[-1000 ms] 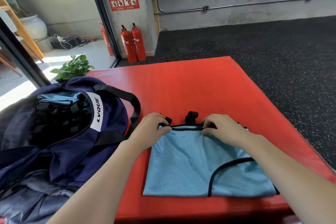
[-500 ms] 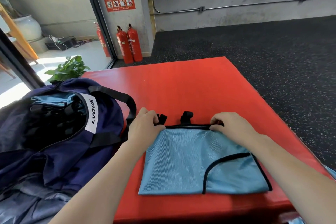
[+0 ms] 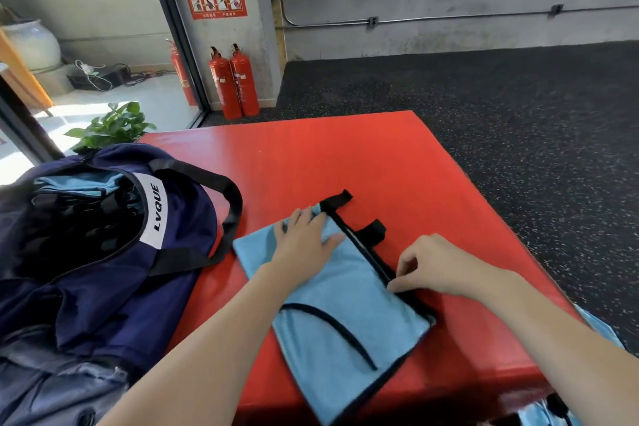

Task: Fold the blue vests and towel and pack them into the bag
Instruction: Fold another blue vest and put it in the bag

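In the head view, the person is working over a light blue mesh vest with black piping, which is lying half-folded and slantwise on a red padded mat. The left hand is resting flat on the vest's far-left corner, fingers straight and spread, pressing the cloth down. The right hand is sitting at the vest's black-trimmed edge, fingers curled and fingertips pinching that trim. Two short black strap tabs are sticking out past the edge, between and just beyond the two hands.

To the left of the left hand, a navy fabric duffel bag with a white label panel is standing open, its black carry strap lying near the vest's corner. More light blue cloth is showing inside the bag's mouth, so at least one piece seems to be packed already. By the right forearm, at the mat's near corner, another bit of blue fabric is peeking out, too cropped to identify.

The step in hand looks to be the folding of this vest. The next move probably calls for tucking the tabs in, doubling the vest over once more into a compact bundle, and then carrying it leftward into the open bag.
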Motion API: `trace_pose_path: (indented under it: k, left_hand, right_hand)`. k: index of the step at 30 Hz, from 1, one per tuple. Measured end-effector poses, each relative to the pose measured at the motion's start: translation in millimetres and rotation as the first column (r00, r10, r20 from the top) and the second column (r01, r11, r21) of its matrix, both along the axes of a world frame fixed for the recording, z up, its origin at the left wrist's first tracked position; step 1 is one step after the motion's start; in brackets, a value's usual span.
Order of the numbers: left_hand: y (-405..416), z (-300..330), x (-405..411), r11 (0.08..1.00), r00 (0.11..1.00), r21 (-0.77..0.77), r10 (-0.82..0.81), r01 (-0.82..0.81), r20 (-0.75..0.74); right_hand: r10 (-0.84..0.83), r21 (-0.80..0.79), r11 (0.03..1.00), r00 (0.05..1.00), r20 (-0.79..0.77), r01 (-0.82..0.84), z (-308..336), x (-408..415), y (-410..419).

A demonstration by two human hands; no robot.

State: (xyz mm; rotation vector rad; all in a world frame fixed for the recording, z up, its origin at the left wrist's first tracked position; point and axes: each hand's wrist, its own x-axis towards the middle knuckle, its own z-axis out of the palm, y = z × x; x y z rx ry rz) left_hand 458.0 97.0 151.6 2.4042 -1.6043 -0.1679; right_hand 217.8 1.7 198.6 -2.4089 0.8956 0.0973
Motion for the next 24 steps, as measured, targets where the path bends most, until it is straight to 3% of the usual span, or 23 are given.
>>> trace_pose_path:
  k: [4, 11, 20, 24]
  left_hand:
    - [-15, -2, -32, 0.996, 0.998, 0.076, -0.058, 0.056, 0.021]
    - [-14, 1, -58, 0.985, 0.989, 0.098, -0.147, 0.144, 0.029]
    - [50, 21, -38, 0.977, 0.978, 0.063, -0.206, 0.205, 0.009]
    - [95, 20, -22, 0.976, 0.976, 0.04, -0.217, 0.216, 0.024]
  right_hand:
    - [0.049, 0.053, 0.997, 0.998, 0.029, -0.05, -4, -2, 25]
    - [0.064, -0.017, 0.998, 0.998, 0.013, -0.064, -1, -15, 34]
    - [0.067, -0.175, 0.982, 0.998, -0.012, -0.068, -1, -27, 47]
    - [0.137, -0.262, 0.959, 0.985, 0.105, -0.105, -1, -31, 64]
